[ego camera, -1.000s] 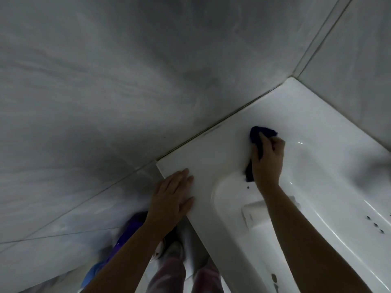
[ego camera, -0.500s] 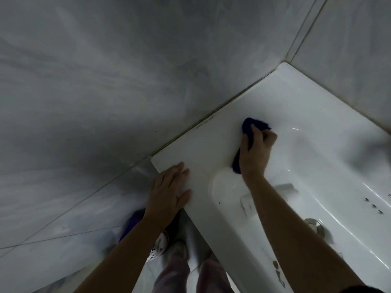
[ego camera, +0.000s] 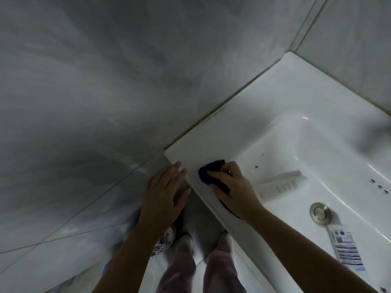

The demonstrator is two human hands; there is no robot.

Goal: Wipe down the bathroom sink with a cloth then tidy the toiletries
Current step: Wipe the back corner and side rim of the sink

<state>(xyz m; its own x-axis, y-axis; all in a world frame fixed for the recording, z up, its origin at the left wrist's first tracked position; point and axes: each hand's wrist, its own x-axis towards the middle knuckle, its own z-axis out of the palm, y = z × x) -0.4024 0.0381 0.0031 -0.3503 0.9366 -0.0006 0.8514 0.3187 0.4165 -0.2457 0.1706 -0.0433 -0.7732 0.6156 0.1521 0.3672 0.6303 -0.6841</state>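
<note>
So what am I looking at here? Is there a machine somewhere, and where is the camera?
There is no machine here. These are a person's two bare hands, filmed by one wide-angle camera worn on the head and looking down. That is why the arms come in from the bottom and the lines look bent.

The white shape is a bathroom sink set against a tiled wall. The right hand holds a dark blue cloth and presses it on the sink's front rim, near the corner. The left hand lies flat with straight fingers at that corner's edge and holds nothing.

In the basin lie a white tube and, by the metal drain, a second tube with a printed label.
</note>
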